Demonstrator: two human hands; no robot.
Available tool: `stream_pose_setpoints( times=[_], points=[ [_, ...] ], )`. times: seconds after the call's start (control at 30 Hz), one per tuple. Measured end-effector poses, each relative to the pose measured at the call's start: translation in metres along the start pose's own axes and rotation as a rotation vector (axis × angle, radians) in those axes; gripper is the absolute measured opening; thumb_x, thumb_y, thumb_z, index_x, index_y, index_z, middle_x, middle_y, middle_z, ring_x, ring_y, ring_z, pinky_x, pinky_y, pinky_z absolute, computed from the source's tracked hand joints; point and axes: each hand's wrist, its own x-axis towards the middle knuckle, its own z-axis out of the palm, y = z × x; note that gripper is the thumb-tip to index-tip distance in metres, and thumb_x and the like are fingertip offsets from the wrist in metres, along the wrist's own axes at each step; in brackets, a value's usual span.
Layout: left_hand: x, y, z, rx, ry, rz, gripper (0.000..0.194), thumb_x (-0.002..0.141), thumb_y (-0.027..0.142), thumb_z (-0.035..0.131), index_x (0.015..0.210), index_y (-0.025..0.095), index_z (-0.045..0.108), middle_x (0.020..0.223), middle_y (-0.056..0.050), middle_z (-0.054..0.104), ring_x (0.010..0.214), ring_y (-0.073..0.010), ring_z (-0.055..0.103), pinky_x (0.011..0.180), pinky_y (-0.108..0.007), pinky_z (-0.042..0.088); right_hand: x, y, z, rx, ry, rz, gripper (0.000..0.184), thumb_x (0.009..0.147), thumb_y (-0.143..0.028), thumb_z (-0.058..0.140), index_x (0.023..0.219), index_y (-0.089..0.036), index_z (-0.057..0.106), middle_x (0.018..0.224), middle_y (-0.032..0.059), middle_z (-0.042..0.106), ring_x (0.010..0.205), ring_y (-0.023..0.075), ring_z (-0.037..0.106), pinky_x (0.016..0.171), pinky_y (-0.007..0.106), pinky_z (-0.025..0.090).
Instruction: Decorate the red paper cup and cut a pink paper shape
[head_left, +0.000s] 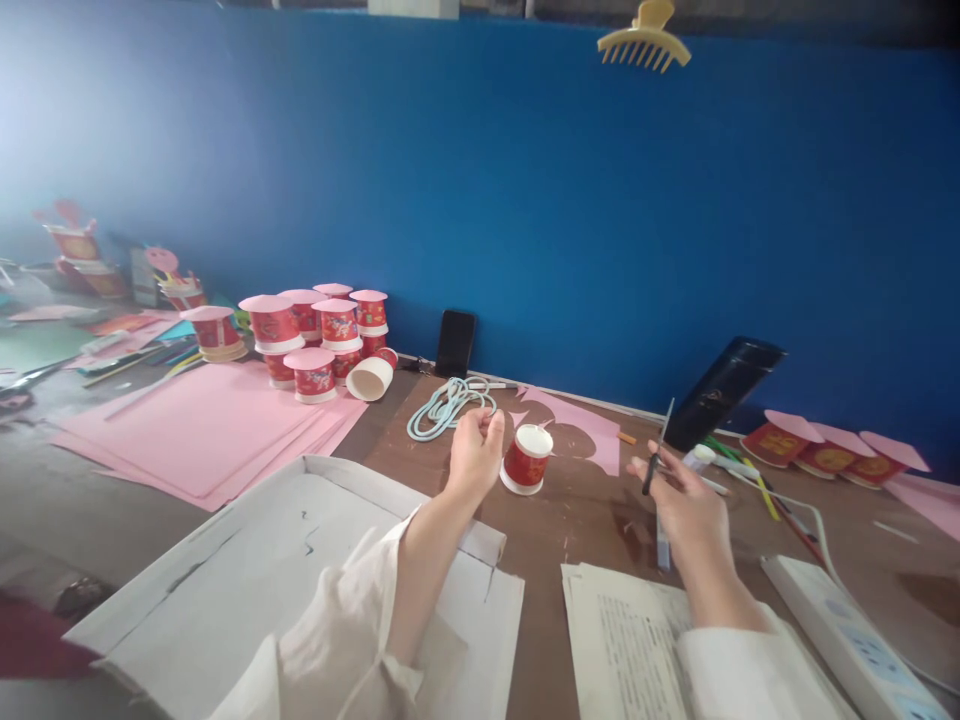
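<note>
My left hand point(474, 452) hovers just left of a red paper cup point(526, 459) that stands upside down on the brown table; its fingers are curled together in a loose pinch, and I cannot make out anything in them. My right hand point(686, 500) is closed round a pair of scissors point(658, 447), blades pointing up and away. A pink paper cut-out point(581, 425) lies behind the cup. Both sleeves are white.
A light blue cable point(446, 405) and a black phone point(455, 342) lie by the blue wall. Stacked red cups with pink lids point(322, 335) stand on pink sheets point(195, 425). A white box lid point(255, 570), printed paper point(630, 640), a power strip point(847, 630) and a black bottle point(724, 392) surround me.
</note>
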Motion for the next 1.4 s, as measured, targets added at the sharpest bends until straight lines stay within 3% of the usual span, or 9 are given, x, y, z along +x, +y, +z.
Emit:
stream_pose_setpoints(
  times=[0.2, 0.4, 0.53, 0.7, 0.8, 0.93, 1.13, 1.27, 1.4],
  points=[
    [-0.001, -0.001, 0.000, 0.020, -0.014, 0.015, 0.039, 0.092, 0.044, 0.051, 0.114, 0.013, 0.060, 0.113, -0.014, 0.066, 0.103, -0.0220, 0.062, 0.094, -0.034, 0.044, 0.006, 0.000, 0.004, -0.461, -0.020, -0.102, 0.054, 0.082, -0.052, 0.054, 0.132, -0.033, 0.062, 0.111, 0.0074, 0.073, 0.105, 0.0293, 0.066, 0.080, 0.036, 0.047],
    [-0.001, -0.004, 0.002, 0.006, -0.051, 0.039, 0.045, 0.088, 0.048, 0.057, 0.118, 0.015, 0.060, 0.116, -0.014, 0.066, 0.109, -0.0237, 0.062, 0.098, -0.036, 0.044, 0.013, -0.020, 0.027, -0.847, -0.223, -0.198, 0.053, 0.088, -0.056, 0.042, 0.135, -0.039, 0.057, 0.115, 0.0094, 0.070, 0.105, 0.0329, 0.065, 0.080, 0.041, 0.046],
    [-0.004, -0.004, -0.003, -0.026, -0.262, 0.084, 0.078, 0.066, 0.057, 0.078, 0.130, 0.017, 0.056, 0.125, -0.017, 0.064, 0.122, -0.0316, 0.057, 0.104, -0.043, 0.043, 0.025, -0.025, 0.041, -0.885, -0.308, -0.239, 0.052, 0.088, -0.052, 0.043, 0.136, -0.038, 0.056, 0.115, 0.0091, 0.071, 0.104, 0.0315, 0.065, 0.079, 0.040, 0.046],
    [-0.009, 0.003, -0.013, 0.145, -0.467, 0.023, 0.131, 0.032, 0.048, 0.093, 0.148, 0.020, 0.037, 0.143, -0.020, 0.051, 0.139, -0.0455, 0.037, 0.111, -0.058, 0.031, 0.028, -0.024, 0.050, -0.949, -0.367, -0.263, 0.047, 0.089, -0.048, 0.041, 0.130, -0.035, 0.060, 0.117, 0.0113, 0.070, 0.099, 0.0316, 0.067, 0.078, 0.041, 0.046],
    [-0.011, 0.004, -0.011, 0.255, -0.466, 0.044, 0.105, 0.044, 0.040, 0.089, 0.140, 0.025, 0.049, 0.133, -0.016, 0.060, 0.130, -0.0463, 0.046, 0.106, -0.062, 0.033, 0.021, -0.026, 0.046, -0.977, -0.390, -0.287, 0.046, 0.089, -0.050, 0.040, 0.128, -0.035, 0.060, 0.113, 0.0104, 0.071, 0.099, 0.0315, 0.067, 0.077, 0.040, 0.046],
    [-0.004, 0.003, -0.009, 0.205, -0.387, 0.011, 0.059, 0.057, 0.033, 0.082, 0.111, 0.023, 0.064, 0.109, -0.012, 0.070, 0.106, -0.0363, 0.063, 0.094, -0.051, 0.046, 0.002, -0.033, 0.035, -0.997, -0.426, -0.346, 0.045, 0.090, -0.050, 0.040, 0.128, -0.036, 0.060, 0.107, 0.0086, 0.073, 0.097, 0.0312, 0.067, 0.075, 0.038, 0.044],
    [0.014, 0.013, -0.023, 0.020, 0.146, -0.021, 0.051, 0.068, 0.036, 0.077, 0.111, 0.019, 0.056, 0.115, -0.011, 0.066, 0.109, -0.0257, 0.061, 0.097, -0.040, 0.044, -0.046, -0.037, 0.022, -1.037, -0.471, -0.509, 0.042, 0.090, -0.044, 0.043, 0.126, -0.033, 0.063, 0.088, 0.0097, 0.073, 0.088, 0.0296, 0.067, 0.074, 0.036, 0.040],
    [0.015, 0.019, -0.026, -0.003, 0.218, 0.003, 0.051, 0.069, 0.037, 0.076, 0.112, 0.019, 0.054, 0.115, -0.009, 0.064, 0.113, -0.0253, 0.058, 0.100, -0.041, 0.042, -0.078, -0.035, 0.011, -1.015, -0.526, -0.627, 0.047, 0.089, -0.043, 0.047, 0.135, -0.036, 0.057, 0.088, 0.0076, 0.072, 0.089, 0.0287, 0.065, 0.071, 0.033, 0.038],
    [0.013, 0.019, -0.024, -0.001, 0.209, 0.037, 0.051, 0.069, 0.034, 0.075, 0.113, 0.019, 0.054, 0.115, -0.009, 0.063, 0.115, -0.0253, 0.056, 0.101, -0.041, 0.041, -0.089, -0.040, -0.004, -0.887, -0.628, -0.597, 0.037, 0.088, -0.040, 0.049, 0.121, -0.038, 0.065, 0.086, 0.0040, 0.072, 0.085, 0.0259, 0.065, 0.067, 0.031, 0.038]
  ],
)
